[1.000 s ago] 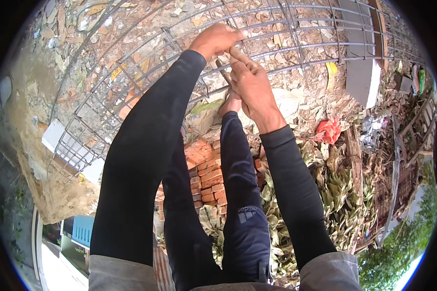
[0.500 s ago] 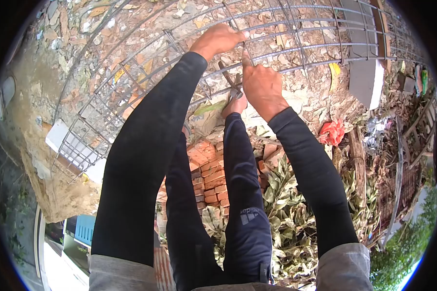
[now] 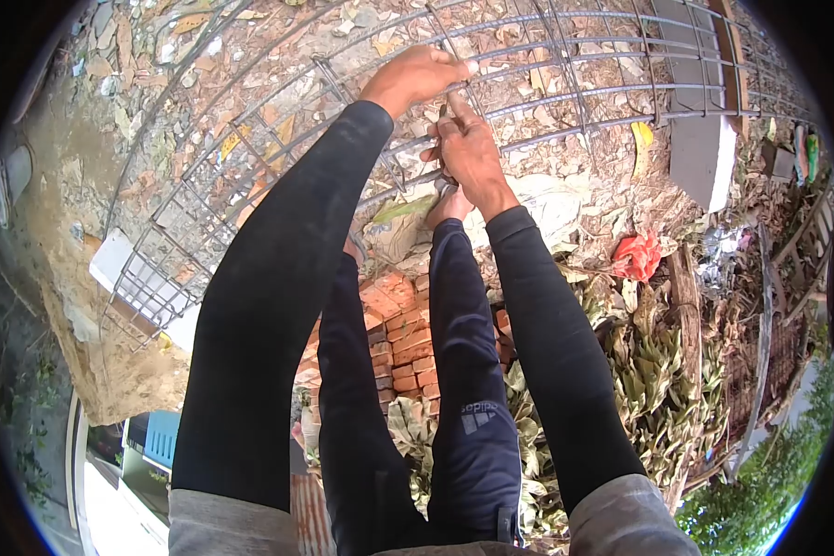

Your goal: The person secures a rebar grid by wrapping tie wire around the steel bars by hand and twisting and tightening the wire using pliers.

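Observation:
A long cage of thin steel rebar [image 3: 612, 90] with cross ties runs across the upper part of the view. My left hand [image 3: 419, 76] is closed on the cage where a cross tie meets a long bar, thumb and fingertips pinched together; any wire between them is too small to see. Just below it, my right hand [image 3: 473, 153] has its index finger stretched up to the same joint. Its other fingers are curled around a dark two-handled tool, apparently pincers, mostly hidden by the hand.
Grey boards [image 3: 700, 139] stand under the cage at right, and a white block [image 3: 111, 258] at left. Stacked bricks [image 3: 408, 343] and dry leaves [image 3: 653, 389] lie around my legs. A red plastic scrap [image 3: 637, 256] rests on the rubble ground.
My right hand has shifted left and turned, its fingers curling over the tool whose handles showed before. My left hand stays at the same joint.

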### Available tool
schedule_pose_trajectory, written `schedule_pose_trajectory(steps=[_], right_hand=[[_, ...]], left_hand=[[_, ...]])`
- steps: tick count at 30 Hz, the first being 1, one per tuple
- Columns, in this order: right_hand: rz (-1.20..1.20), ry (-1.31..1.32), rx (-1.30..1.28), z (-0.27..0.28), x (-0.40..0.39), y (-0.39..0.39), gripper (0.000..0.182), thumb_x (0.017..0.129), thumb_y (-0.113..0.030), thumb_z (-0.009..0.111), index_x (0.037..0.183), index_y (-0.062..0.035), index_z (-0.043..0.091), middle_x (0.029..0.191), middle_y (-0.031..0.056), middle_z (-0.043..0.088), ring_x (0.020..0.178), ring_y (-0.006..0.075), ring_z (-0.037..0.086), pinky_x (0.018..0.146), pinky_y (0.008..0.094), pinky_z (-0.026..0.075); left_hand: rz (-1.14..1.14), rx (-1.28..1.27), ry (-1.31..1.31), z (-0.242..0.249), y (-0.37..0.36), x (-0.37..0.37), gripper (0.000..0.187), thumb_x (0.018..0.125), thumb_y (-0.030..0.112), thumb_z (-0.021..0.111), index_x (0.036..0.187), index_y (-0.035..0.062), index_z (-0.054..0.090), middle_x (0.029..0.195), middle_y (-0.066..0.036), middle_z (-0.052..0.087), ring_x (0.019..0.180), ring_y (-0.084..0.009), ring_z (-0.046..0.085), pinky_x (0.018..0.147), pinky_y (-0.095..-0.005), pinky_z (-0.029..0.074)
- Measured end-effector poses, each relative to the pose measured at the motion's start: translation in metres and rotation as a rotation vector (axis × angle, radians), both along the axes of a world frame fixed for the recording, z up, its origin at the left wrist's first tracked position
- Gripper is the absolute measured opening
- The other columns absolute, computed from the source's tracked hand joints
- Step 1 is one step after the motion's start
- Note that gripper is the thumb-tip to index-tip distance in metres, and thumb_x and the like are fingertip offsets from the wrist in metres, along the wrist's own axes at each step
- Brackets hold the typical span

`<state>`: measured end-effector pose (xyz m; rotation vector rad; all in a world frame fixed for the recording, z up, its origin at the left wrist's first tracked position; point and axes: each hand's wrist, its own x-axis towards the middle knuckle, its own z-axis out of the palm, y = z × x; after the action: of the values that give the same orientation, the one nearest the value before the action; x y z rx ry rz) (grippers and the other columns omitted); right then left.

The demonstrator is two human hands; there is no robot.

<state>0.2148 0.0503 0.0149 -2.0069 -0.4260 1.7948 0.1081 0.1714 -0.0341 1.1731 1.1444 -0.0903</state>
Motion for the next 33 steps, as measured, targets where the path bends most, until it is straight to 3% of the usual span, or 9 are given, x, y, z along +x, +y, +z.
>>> schedule_pose_trajectory(steps=[3,6,11,14,19,21,28,31,33], right_hand=[[-0.030,0.068,0.053,-0.001,-0.002,0.003,0.060,0.108,-0.012,0.045,0.165,-0.0049,0.030,0.115,0.0124,0.073,0.075,0.0156,0.073,0.052,0.0242,0.046],[-0.077,0.172,0.056,0.005,0.003,0.007,0.063,0.108,-0.011,0.045,0.167,-0.0061,0.025,0.119,0.0129,0.073,0.080,0.0164,0.074,0.054,0.0244,0.048],[-0.087,0.155,0.046,0.000,0.004,0.004,0.070,0.107,-0.011,0.047,0.168,-0.0058,0.014,0.120,0.0129,0.074,0.091,0.0187,0.074,0.059,0.0245,0.052],[-0.184,0.131,0.071,0.006,0.000,0.008,0.062,0.106,-0.016,0.052,0.163,-0.0009,0.031,0.116,0.0130,0.074,0.091,0.0196,0.073,0.061,0.0251,0.054],[-0.116,-0.111,-0.001,0.033,0.012,0.016,0.037,0.102,-0.026,0.062,0.120,0.0059,0.069,0.095,0.0134,0.076,0.074,0.0164,0.072,0.062,0.0288,0.055],[-0.182,-0.197,0.053,0.038,0.022,0.020,0.043,0.100,-0.035,0.065,0.094,0.0057,0.076,0.077,0.0112,0.075,0.061,0.0144,0.067,0.062,0.0298,0.054],[0.214,-0.379,0.078,0.012,0.044,0.049,0.045,0.090,-0.044,0.070,0.073,-0.0024,0.077,0.065,0.0123,0.070,0.062,0.0207,0.065,0.063,0.0374,0.051],[0.127,-0.141,-0.103,0.027,0.052,0.054,0.032,0.100,-0.030,0.064,0.112,-0.0015,0.072,0.097,0.0097,0.075,0.085,0.0176,0.069,0.075,0.0345,0.051],[-0.011,0.056,-0.201,0.041,0.052,0.060,0.035,0.104,-0.025,0.061,0.132,-0.0043,0.063,0.112,0.0064,0.074,0.100,0.0166,0.069,0.086,0.0369,0.051]], left_hand=[[0.001,-0.066,0.046,0.002,-0.005,-0.016,0.073,0.097,0.060,0.066,0.131,-0.0044,0.069,0.136,-0.021,0.066,0.119,-0.0277,0.067,0.107,-0.0380,0.045],[0.259,-0.389,-0.063,-0.010,-0.014,-0.031,0.064,0.104,0.054,0.059,0.129,-0.0047,0.069,0.138,-0.020,0.065,0.122,-0.0244,0.066,0.102,-0.0379,0.048],[0.038,-0.278,0.064,-0.019,-0.001,-0.029,0.042,0.101,0.038,0.070,0.121,0.0012,0.074,0.102,-0.006,0.069,0.089,-0.0174,0.063,0.085,-0.0353,0.051],[0.120,-0.173,0.107,-0.001,0.007,-0.027,0.038,0.098,0.036,0.073,0.118,0.0039,0.076,0.091,-0.004,0.069,0.084,-0.0177,0.061,0.083,-0.0363,0.051],[0.069,0.242,0.244,0.055,-0.005,-0.025,0.029,0.095,0.027,0.075,0.112,0.0037,0.079,0.089,-0.015,0.074,0.097,-0.0310,0.071,0.086,-0.0417,0.055],[0.043,0.702,0.078,0.054,-0.048,-0.025,0.025,0.093,0.016,0.072,0.112,0.0017,0.078,0.103,-0.022,0.074,0.107,-0.0390,0.070,0.088,-0.0441,0.055],[0.237,0.632,0.122,0.086,-0.091,0.002,0.020,0.093,0.012,0.069,0.108,0.0025,0.078,0.117,-0.020,0.070,0.111,-0.0407,0.067,0.106,-0.0536,0.044],[0.164,0.954,0.255,0.082,-0.090,-0.012,0.020,0.095,0.018,0.070,0.106,0.0039,0.078,0.113,-0.017,0.072,0.120,-0.0339,0.063,0.122,-0.0572,0.028],[0.117,0.914,0.152,0.070,-0.088,-0.034,0.022,0.096,0.021,0.070,0.107,0.0035,0.077,0.107,-0.016,0.073,0.117,-0.0338,0.065,0.125,-0.0575,0.024]])
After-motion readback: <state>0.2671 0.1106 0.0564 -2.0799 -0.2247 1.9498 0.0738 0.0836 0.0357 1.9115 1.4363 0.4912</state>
